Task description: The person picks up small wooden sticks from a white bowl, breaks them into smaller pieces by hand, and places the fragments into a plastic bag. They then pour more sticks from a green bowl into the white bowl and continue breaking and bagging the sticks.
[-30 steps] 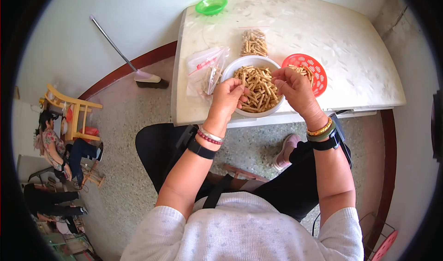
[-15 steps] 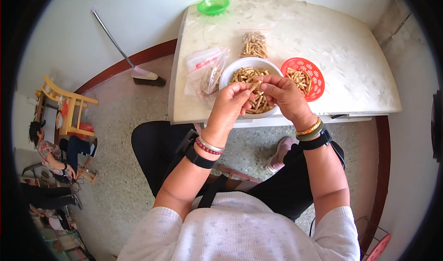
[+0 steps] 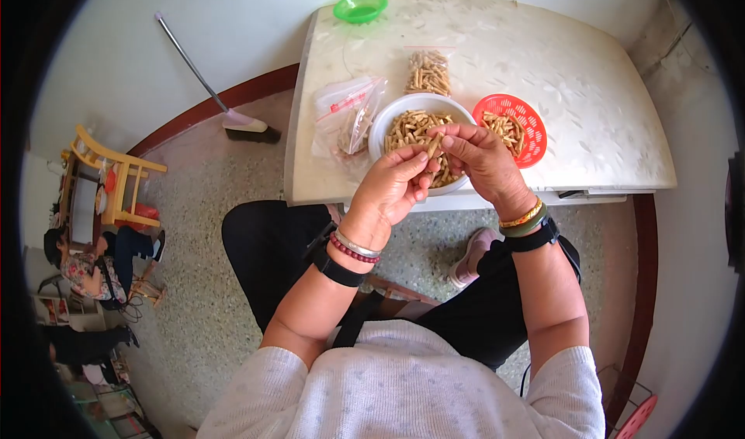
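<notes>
Over the white bowl [image 3: 378,132], my left hand [image 3: 394,181] and my right hand [image 3: 483,161] meet, both closed in a pinch. Between their fingertips is a short tan stick [image 3: 435,145], like a piece of dried root. Many similar sticks [image 3: 415,127] fill the bowl, partly hidden by my hands. To the right, a red perforated basket [image 3: 534,124] holds more of them. Behind the bowl lies a clear zip bag [image 3: 428,72] full of sticks. Left of the bowl, other clear zip bags [image 3: 341,101] lie overlapping, one with some contents.
A green bowl [image 3: 360,8] stands at the far left corner of the pale table [image 3: 559,58]. A broom [image 3: 247,127] leans on the wall. At the left, a wooden chair [image 3: 128,183] and a seated person [image 3: 85,272] are visible on the floor's far side.
My left hand has dropped slightly and turned, showing more of its palm and curled fingers. The stick sits more upright between my fingertips. In the background, the seated person has shifted posture.
</notes>
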{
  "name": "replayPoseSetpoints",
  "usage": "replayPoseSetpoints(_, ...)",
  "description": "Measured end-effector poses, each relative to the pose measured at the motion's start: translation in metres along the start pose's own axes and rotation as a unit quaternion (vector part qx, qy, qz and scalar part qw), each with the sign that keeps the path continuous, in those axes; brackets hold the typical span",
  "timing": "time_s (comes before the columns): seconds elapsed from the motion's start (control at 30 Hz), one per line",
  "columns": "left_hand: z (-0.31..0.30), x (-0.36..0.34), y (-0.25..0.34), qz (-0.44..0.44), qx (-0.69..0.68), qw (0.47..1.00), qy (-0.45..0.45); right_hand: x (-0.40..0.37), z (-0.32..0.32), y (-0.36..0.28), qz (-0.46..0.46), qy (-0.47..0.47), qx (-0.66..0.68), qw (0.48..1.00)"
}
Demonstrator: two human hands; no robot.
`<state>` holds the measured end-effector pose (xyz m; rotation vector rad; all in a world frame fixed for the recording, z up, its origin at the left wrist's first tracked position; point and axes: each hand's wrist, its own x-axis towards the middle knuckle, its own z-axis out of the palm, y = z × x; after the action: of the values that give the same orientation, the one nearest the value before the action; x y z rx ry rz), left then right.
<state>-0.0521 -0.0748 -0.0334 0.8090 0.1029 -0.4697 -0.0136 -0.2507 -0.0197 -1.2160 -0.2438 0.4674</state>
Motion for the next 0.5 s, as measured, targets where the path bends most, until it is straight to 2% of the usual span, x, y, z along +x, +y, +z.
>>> replayPoseSetpoints(0.2, -0.0010, 0.0009, -0.0022, 0.001, 0.012, 1.000, 0.009, 0.0002, 0.0003, 0.0019, -0.007, -0.003, -0.007, 1.000)
replayPoseSetpoints(0.5, 0.0000, -0.0022, -0.0020, -0.013, -0.058, 0.998, 0.009, -0.0010, 0.0017, -0.0002, -0.003, -0.007, 0.011, 1.000)
